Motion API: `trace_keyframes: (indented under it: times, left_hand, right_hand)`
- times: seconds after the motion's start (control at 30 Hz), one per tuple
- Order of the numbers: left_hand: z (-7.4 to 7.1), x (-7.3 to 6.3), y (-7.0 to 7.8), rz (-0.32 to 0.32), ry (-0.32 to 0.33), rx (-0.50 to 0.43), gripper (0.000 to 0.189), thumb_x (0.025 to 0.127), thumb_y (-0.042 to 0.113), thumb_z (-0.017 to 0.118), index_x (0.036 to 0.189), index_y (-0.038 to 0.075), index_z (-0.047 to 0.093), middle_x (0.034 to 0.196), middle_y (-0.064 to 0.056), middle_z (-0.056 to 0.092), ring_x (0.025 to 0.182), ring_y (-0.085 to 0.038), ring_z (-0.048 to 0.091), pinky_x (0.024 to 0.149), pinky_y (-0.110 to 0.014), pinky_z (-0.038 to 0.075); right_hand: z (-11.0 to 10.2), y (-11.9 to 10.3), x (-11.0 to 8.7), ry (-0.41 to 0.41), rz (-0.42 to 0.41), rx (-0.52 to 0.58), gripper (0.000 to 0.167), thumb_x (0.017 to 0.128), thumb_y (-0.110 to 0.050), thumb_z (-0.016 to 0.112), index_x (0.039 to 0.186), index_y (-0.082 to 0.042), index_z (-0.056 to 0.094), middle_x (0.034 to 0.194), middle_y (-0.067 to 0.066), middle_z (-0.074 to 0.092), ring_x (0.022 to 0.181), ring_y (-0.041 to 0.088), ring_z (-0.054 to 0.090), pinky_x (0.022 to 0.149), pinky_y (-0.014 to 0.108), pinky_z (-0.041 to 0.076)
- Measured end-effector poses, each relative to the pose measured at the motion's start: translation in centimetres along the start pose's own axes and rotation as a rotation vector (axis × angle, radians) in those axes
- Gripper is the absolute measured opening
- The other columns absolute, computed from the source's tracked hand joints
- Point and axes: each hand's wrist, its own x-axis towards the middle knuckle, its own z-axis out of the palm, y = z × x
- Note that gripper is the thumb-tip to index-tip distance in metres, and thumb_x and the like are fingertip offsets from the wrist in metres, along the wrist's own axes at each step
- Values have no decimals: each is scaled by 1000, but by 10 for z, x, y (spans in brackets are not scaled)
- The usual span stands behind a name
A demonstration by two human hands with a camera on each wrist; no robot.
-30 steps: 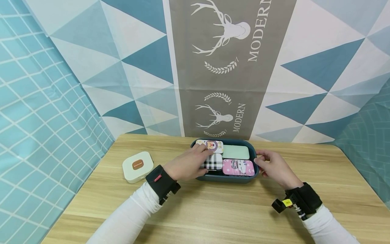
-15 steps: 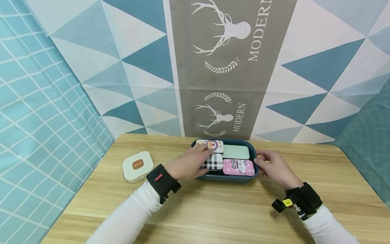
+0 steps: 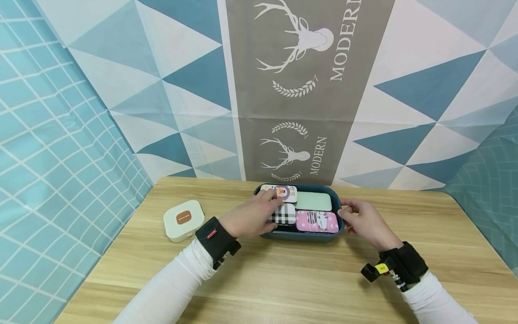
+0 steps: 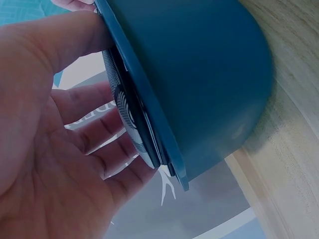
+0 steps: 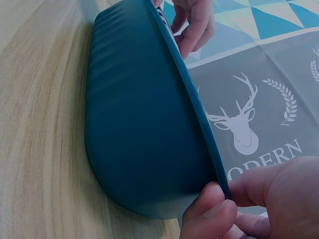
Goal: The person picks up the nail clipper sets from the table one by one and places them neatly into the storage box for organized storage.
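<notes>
A dark teal storage bin (image 3: 311, 238) stands on the table with several small tins in it. In the head view, a lion-print tin (image 3: 288, 192) and a pale green tin (image 3: 313, 201) lie at the back. A black-and-white plaid tin (image 3: 286, 215) and a pink cat-print tin (image 3: 317, 222) lie in front. My left hand (image 3: 252, 217) reaches over the bin's left end and holds the plaid tin, thumb at its near edge, fingers across its top toward the far side. My right hand (image 3: 366, 223) pinches the bin's rim at the right end, seen closely in the right wrist view.
A cream box (image 3: 184, 221) with a brown label sits on the wooden table (image 3: 283, 279) at the left. Behind the table hangs a patterned cloth (image 3: 202, 90) with triangles and deer heads. A blue gridded cloth (image 3: 52, 148) borders the left side.
</notes>
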Motion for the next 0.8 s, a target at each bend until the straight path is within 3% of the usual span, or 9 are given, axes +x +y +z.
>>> trace_keyframes:
  times: [0.5, 0.8]
  left_hand:
    - [-2, 1, 1, 16, -10, 39, 55, 97, 26, 80, 144, 4, 62, 127, -8, 56, 108, -22, 51, 95, -39, 49]
    - [2, 3, -1, 21, -6, 64, 50, 97, 22, 80, 141, 6, 65, 127, -9, 57, 114, -24, 48, 100, -38, 47]
  right_hand:
    - [-1, 2, 1, 2, 6, 0, 50, 109, -12, 58, 152, 10, 45, 102, 18, 60, 73, 24, 60, 63, 33, 57]
    - [-1, 1, 2, 2, 4, 4, 50, 109, -11, 58, 152, 10, 45, 101, 18, 60, 73, 23, 60, 63, 32, 56]
